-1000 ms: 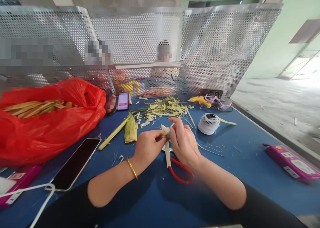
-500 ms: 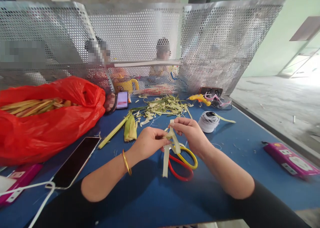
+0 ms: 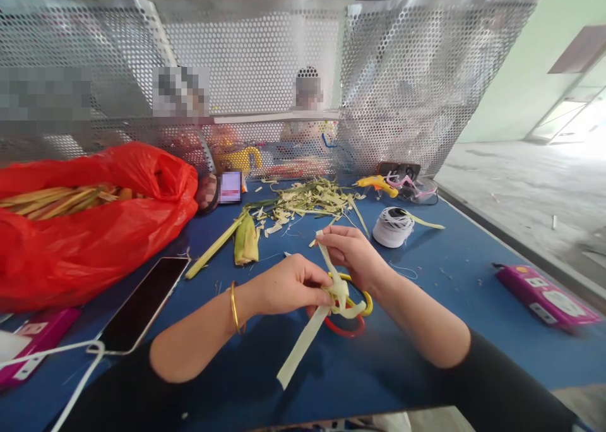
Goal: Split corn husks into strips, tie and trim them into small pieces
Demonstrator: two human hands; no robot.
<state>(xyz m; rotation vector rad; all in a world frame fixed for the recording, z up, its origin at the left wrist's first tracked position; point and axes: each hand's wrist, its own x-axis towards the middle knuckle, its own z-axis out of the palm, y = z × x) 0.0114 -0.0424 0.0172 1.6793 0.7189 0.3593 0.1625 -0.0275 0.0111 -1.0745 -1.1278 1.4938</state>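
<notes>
My left hand (image 3: 298,285) pinches the folded part of a pale green plant strip (image 3: 303,347), whose long flat end hangs down toward the front. Between thumb and fingers, my right hand (image 3: 350,249) grips another end of the strip, drawn upward from the knot-like fold. A short curled end sticks out to the right of that fold. Below the hands lie scissors (image 3: 349,328) with one red and one yellow handle loop, partly covered by the strip and the left hand. The scissors' blades are hidden.
Plant scraps (image 3: 307,201) lie heaped at the back, near a cut stalk (image 3: 246,242). A white thread spool (image 3: 394,227) and yellow glue gun (image 3: 377,184) stand right. Left are a red bag (image 3: 156,223) and phone (image 3: 144,306). A perforated metal screen (image 3: 265,59) closes the back.
The fold has moved down and right with my left hand. My right hand has drawn its end up and slightly left, and the hanging end now slants to the lower left.
</notes>
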